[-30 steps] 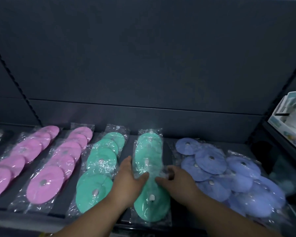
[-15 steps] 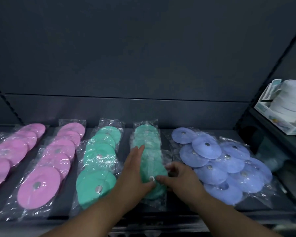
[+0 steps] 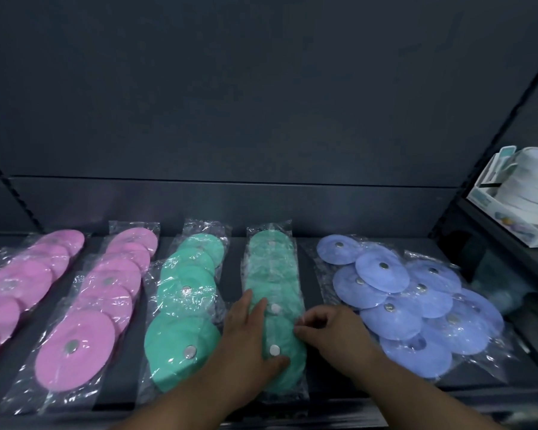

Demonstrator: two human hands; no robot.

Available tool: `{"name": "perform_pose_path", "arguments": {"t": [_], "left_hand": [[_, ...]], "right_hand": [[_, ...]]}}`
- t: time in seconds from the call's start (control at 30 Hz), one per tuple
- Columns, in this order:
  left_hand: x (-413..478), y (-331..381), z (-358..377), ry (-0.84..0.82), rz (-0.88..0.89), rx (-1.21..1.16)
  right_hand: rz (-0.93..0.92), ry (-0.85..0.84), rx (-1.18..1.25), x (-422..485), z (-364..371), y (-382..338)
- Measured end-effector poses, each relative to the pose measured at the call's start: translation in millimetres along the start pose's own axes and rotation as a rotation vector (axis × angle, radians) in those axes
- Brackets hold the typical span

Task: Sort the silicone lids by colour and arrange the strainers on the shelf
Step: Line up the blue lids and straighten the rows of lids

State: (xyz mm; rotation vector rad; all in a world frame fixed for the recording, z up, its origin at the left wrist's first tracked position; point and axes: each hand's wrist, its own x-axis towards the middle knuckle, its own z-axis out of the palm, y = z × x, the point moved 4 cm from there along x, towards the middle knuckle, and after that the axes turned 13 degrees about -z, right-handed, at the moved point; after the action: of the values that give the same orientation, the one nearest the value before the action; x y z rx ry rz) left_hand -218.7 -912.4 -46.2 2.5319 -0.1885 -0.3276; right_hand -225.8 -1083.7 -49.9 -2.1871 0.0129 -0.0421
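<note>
Silicone lids in clear plastic sleeves lie in rows on a dark shelf [image 3: 323,383]: two pink rows [image 3: 84,321] at left, two green rows in the middle, a loose pile of blue lids [image 3: 416,305] at right. My left hand [image 3: 249,339] lies flat, fingers straight, on the near left side of the right green pack [image 3: 274,274]. My right hand [image 3: 330,330] has curled fingers pinching that pack's plastic at its right edge. The left green pack [image 3: 184,305] lies beside my left wrist.
A white box of stacked white items [image 3: 516,197] stands on a higher shelf at the far right. The dark back wall rises behind the rows. The shelf's front lip runs just under my forearms.
The view has shifted slightly. Both hands slid nearer along the right green pack, and the pack now lies straighter in its row.
</note>
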Motion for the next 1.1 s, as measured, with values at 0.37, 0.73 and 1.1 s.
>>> {"name": "perform_pose_path", "arguments": {"t": [0.37, 0.73, 1.1], "left_hand": [[9.8, 8.7, 20.2, 0.104, -0.069, -0.031], [38.5, 23.7, 6.2, 0.221, -0.171, -0.182], [65.7, 65.2, 22.0, 0.138, 0.009, 0.52]], "right_hand": [[0.009, 0.124, 0.034, 32.0, -11.1, -15.5], [-0.052, -0.117, 0.155, 63.1, -13.7, -0.6], [-0.271, 0.209, -0.265, 64.0, -122.2, 29.3]]}}
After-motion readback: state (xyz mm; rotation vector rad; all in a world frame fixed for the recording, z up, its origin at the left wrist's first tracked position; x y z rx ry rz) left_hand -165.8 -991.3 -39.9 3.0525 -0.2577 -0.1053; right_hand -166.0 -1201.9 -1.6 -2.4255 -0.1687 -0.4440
